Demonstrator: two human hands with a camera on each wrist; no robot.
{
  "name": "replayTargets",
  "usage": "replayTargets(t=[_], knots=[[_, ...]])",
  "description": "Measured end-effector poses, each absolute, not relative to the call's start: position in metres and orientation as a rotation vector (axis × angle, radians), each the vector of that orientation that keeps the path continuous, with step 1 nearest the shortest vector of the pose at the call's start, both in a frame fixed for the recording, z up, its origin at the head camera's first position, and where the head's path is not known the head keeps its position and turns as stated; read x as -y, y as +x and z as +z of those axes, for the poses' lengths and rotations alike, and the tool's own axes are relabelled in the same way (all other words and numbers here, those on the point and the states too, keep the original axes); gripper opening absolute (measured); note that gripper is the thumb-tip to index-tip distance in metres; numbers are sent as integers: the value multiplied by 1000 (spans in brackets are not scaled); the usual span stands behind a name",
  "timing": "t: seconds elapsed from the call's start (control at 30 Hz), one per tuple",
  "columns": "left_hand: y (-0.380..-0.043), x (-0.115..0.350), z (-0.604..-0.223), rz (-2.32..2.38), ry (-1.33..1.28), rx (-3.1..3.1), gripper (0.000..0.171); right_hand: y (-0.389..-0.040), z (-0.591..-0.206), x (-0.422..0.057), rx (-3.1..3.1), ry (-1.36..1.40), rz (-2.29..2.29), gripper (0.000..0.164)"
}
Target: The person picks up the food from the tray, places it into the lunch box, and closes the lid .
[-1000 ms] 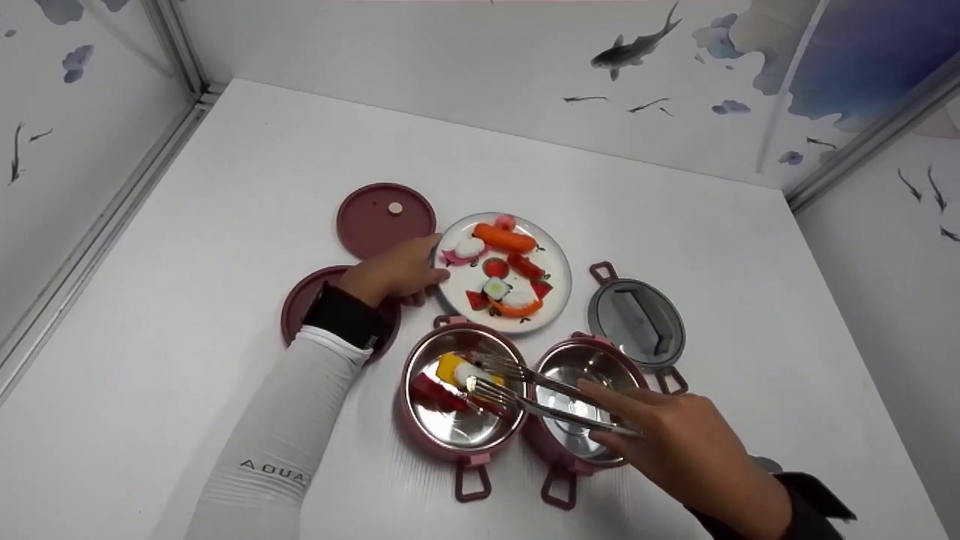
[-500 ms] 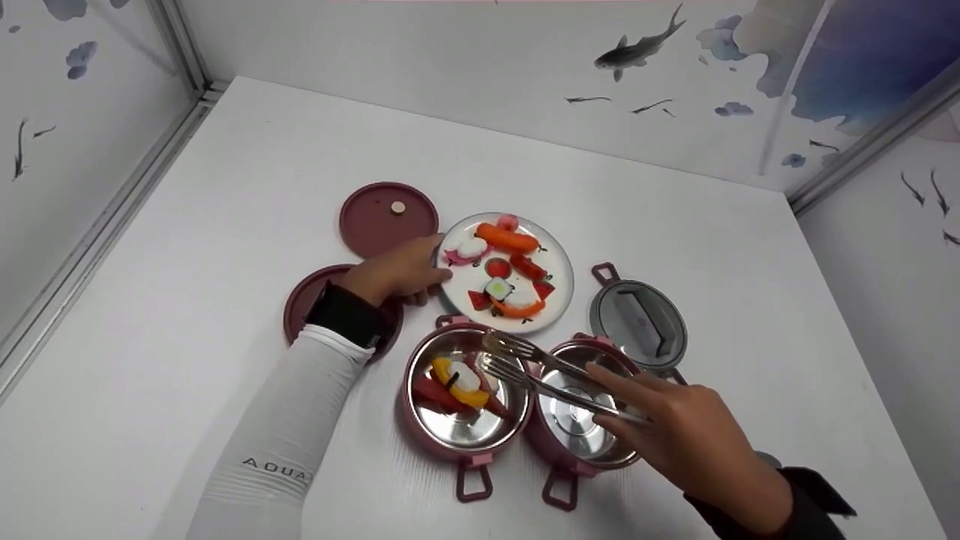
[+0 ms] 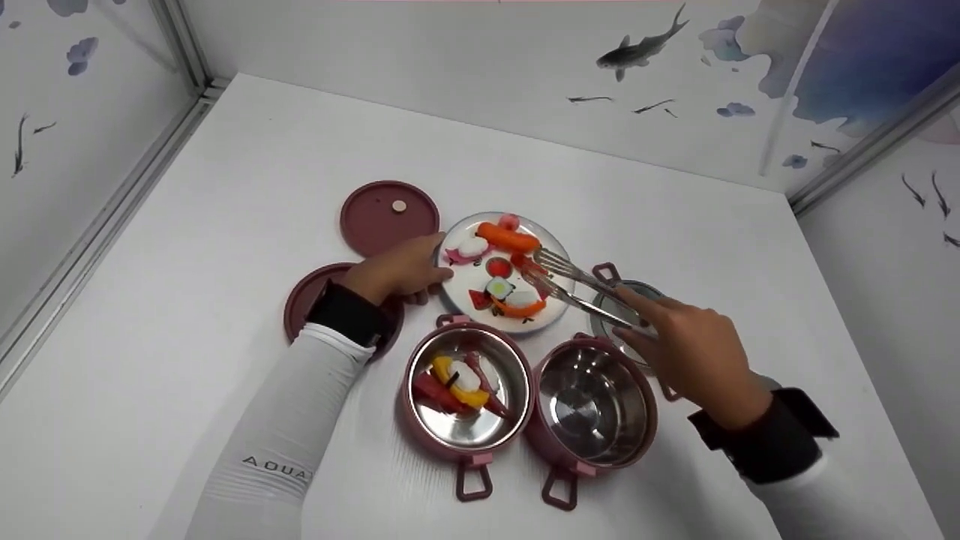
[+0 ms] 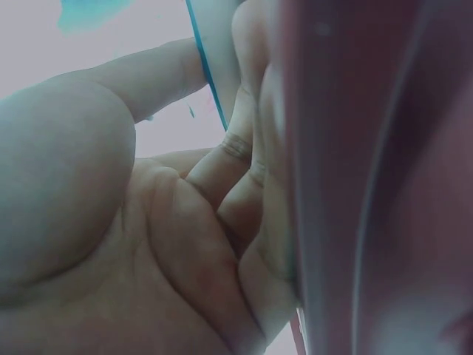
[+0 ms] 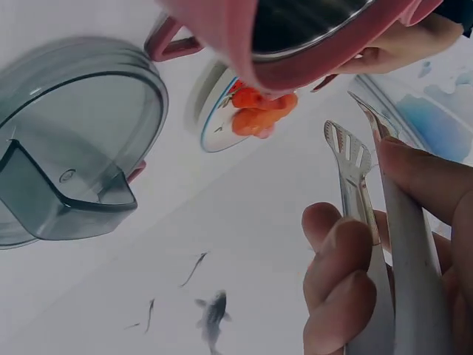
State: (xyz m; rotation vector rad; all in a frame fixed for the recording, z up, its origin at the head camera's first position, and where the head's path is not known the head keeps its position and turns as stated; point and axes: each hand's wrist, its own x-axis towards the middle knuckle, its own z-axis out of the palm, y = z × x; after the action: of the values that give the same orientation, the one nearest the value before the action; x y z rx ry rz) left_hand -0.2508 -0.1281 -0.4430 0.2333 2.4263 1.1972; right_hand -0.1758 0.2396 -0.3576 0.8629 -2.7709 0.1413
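Right hand (image 3: 694,356): holding slotted tongs (image 3: 589,280).
Red food piece (image 3: 518,260): on plate (image 3: 465,283), at parted tips, contact unclear.
Left hand (image 3: 401,268): gripping plate rim; best to steady it.
Squeeze: gentle, lifting straight up afterwards.

"Carrying everything?"
"A white table (image 3: 262,187), spread across most of the head view."
"Lying on it, left of centre?"
"An upper disc (image 3: 379,225), dark red; below, a lower disc (image 3: 304,300), partly hidden."
"Mid-frame?"
"A plate (image 3: 465,279). Lower down, a left pot (image 3: 457,431) and right pot (image 3: 592,412), side by side."
"Right of centre?"
"A see-through lid (image 5: 81,140), partly covered from above."
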Motion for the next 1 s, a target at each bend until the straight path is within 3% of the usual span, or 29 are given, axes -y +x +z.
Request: replayTargets(t=[0.43, 0.67, 1.0], knots=[[-250, 129, -439, 1191, 236, -2424, 33, -214, -377, -235, 2863, 830, 133, 51], [-251, 129, -442, 1162, 232, -2433, 40, -220, -380, -232, 2923, 826, 126, 50], [-250, 129, -440, 1199, 250, -2425, 36, -222, -383, -232, 2944, 804, 126, 46]])
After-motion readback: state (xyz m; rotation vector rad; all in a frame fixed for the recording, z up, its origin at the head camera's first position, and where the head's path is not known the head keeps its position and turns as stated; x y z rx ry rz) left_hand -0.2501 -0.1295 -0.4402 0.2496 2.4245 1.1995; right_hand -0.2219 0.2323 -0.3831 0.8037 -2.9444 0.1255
